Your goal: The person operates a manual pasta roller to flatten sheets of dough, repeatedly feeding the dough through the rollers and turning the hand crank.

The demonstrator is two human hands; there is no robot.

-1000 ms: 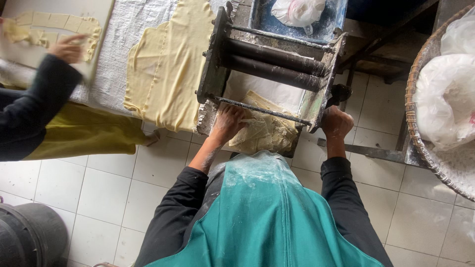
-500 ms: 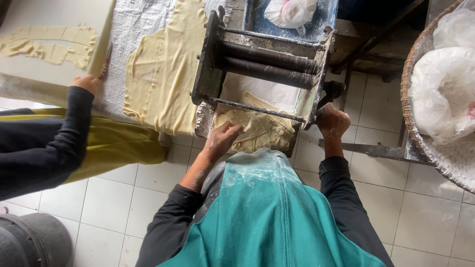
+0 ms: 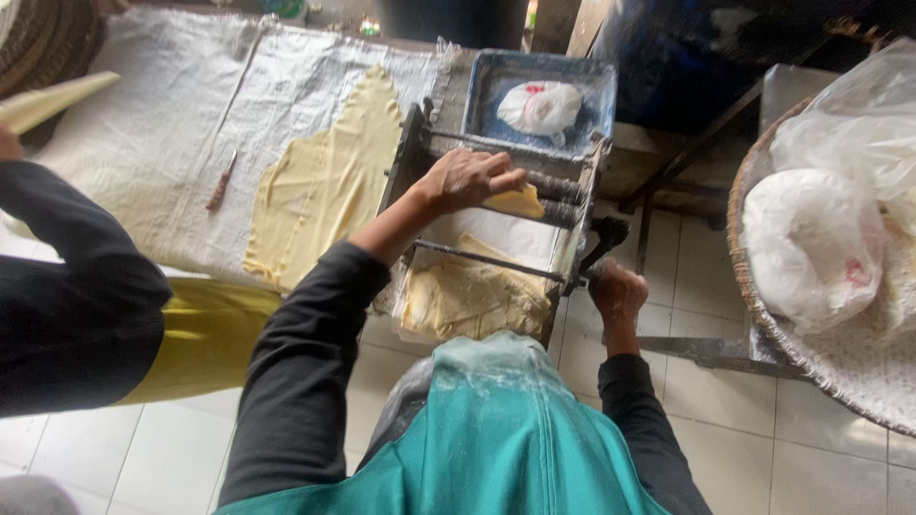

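Up top, left hand [image 3: 465,179] clamped on pale yellow dough sheet [image 3: 516,202] at the rollers [image 3: 534,181]

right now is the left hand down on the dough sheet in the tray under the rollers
No, the left hand is raised at the rollers, pressing a folded piece of yellow dough there, above the dough sheet in the tray.

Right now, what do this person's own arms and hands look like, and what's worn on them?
Both arms are covered in long, dark charcoal sleeves that end at the wrists. The left hand and right hand are bare: no gloves, rings or watch that I can see. A teal apron, dusted white with flour, covers the chest between the arms.
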